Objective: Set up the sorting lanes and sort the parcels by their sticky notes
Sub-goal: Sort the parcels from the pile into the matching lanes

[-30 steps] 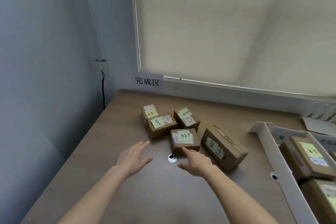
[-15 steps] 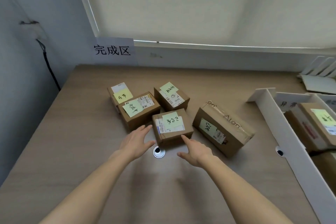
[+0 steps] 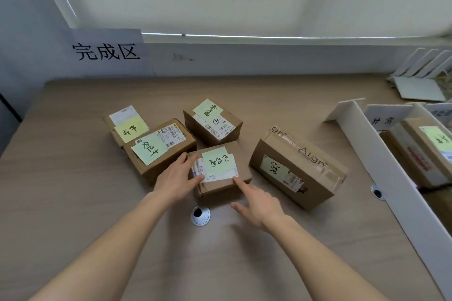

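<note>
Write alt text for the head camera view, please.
Two bare hands, left hand and right hand, reach onto a small cardboard parcel bearing a green sticky note. It sits among four other noted parcels on a wooden table.

Left hand [image 3: 176, 179]: bare, no glove, ring or watch.
Right hand [image 3: 260, 205]: bare likewise.
Forearms: unsleeved.

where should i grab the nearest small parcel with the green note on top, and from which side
Probably by the nearest parcel's two short side walls, coming from the near side: left hand and right hand already flank it, neighbours crowd the far edge, and this keeps its sticky note uncovered.
</note>
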Demonstrator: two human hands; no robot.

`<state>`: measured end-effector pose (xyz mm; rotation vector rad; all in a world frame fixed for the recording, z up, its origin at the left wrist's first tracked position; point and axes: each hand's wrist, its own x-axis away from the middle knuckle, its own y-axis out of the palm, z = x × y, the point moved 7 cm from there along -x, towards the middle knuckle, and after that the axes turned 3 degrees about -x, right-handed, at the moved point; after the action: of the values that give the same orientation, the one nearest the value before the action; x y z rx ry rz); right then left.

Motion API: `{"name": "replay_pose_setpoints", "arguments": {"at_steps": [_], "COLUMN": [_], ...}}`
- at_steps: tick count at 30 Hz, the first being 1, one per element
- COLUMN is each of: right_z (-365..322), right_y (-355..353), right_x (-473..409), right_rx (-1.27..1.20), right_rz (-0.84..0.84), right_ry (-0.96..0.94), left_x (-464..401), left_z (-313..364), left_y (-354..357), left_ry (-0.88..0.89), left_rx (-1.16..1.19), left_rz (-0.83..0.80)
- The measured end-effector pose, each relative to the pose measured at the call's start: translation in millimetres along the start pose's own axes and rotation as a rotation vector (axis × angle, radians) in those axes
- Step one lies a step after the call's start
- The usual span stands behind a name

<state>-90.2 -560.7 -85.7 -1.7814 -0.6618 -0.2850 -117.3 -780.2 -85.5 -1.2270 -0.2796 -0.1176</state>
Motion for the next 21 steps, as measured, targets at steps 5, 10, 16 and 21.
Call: {"name": "replay_pose_setpoints", "arguments": {"at_steps": [5,10,16,21], "right_z": [1,7,15,28], "right_y": [-1,3,20,31], "right_x": [-2,6,17,27], "right_rx": [-0.014,-0.034,-0.097,-0.150], "right_rz": [0.014,0.022,0.018,0.033], "right_ry": [0.000,0.030,0.077,0.064], "left_x": [-12,4,53,82], "left_z": [1,1,10,26], "left_y": [3,13,45,60], "left_ry": [0.001,0.016,0.042,0.130], "left_rx": [0.058,0.055,0.143,0.205], "left_rz": [0.028,0.044,0.006,0.042]}}
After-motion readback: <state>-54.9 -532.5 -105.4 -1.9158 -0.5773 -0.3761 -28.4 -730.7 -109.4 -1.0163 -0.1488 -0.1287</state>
